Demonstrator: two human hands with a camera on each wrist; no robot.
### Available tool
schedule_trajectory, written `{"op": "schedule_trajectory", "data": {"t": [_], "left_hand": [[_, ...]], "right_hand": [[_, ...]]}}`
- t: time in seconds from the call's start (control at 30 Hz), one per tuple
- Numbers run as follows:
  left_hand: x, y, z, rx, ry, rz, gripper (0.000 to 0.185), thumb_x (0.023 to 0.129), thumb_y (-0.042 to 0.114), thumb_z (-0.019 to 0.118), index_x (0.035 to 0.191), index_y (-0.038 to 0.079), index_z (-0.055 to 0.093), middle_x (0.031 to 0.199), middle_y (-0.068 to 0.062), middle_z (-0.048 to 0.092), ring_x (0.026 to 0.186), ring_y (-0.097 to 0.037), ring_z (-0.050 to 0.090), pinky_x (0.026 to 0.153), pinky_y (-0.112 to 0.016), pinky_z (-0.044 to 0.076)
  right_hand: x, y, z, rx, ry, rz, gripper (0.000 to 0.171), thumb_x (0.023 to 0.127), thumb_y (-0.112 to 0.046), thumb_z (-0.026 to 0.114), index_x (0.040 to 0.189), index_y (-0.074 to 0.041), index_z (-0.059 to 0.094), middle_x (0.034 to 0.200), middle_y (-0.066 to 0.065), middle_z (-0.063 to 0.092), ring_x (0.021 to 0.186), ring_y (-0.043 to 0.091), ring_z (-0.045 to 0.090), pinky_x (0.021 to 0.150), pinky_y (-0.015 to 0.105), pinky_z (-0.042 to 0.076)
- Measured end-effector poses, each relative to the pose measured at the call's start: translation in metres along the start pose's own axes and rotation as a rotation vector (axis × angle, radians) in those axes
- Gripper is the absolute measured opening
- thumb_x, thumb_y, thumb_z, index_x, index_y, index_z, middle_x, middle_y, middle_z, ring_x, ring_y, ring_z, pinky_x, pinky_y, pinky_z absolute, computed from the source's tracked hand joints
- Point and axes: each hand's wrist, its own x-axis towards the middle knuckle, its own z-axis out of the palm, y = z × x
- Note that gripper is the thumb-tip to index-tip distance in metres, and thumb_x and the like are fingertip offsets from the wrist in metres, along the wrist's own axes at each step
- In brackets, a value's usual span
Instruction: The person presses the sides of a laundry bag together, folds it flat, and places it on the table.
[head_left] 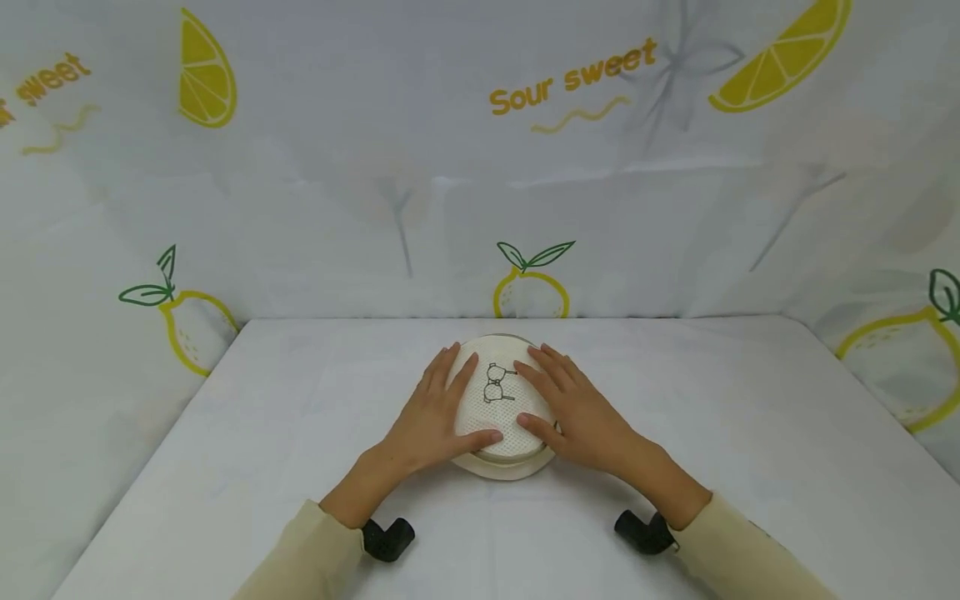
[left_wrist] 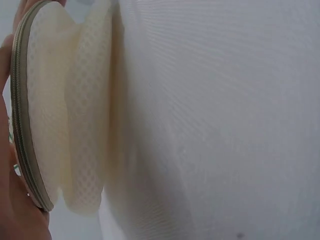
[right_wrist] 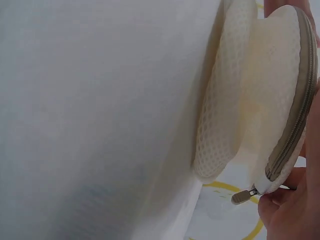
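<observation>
At the centre of the head view, the left hand [head_left: 429,419] and right hand [head_left: 576,412] lie flat with straight fingers on the round cream mesh zippered pouch [head_left: 501,406] resting on the white table [head_left: 750,433]; pressing evenly would probably steady it best.

One round mesh pouch [head_left: 501,408], two hands: left [head_left: 431,421], right [head_left: 577,412]; one table [head_left: 750,433].

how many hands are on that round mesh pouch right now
2. The left hand rests flat on the left side of the mesh pouch; the right hand rests flat on its right side. Both lie with fingers spread on top.
</observation>
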Motion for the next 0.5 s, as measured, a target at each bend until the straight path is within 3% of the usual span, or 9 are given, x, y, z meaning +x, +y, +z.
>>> {"op": "schedule_trajectory", "data": {"t": [0.2, 0.5], "left_hand": [[-0.004, -0.003, 0.001, 0.025, -0.066, 0.037, 0.105, 0.083, 0.07, 0.053, 0.153, 0.003, 0.013, 0.158, -0.016, 0.007, 0.145, -0.03, 0.004, 0.112, -0.046, 0.02], [-0.004, -0.005, 0.005, 0.106, -0.084, 0.081, 0.108, 0.084, 0.076, 0.042, 0.151, -0.003, 0.01, 0.157, -0.02, 0.007, 0.144, -0.033, 0.0, 0.114, -0.042, 0.01]], "right_hand": [[0.001, 0.002, 0.005, -0.061, -0.093, -0.064, 0.068, 0.1, -0.044, 0.044, 0.152, -0.004, 0.022, 0.158, 0.016, 0.011, 0.144, 0.031, 0.007, 0.11, 0.046, 0.025], [-0.001, 0.0, 0.015, -0.08, -0.112, -0.083, 0.074, 0.101, -0.046, 0.039, 0.151, 0.002, 0.014, 0.157, 0.022, 0.005, 0.143, 0.037, 0.004, 0.111, 0.048, 0.022]]}}
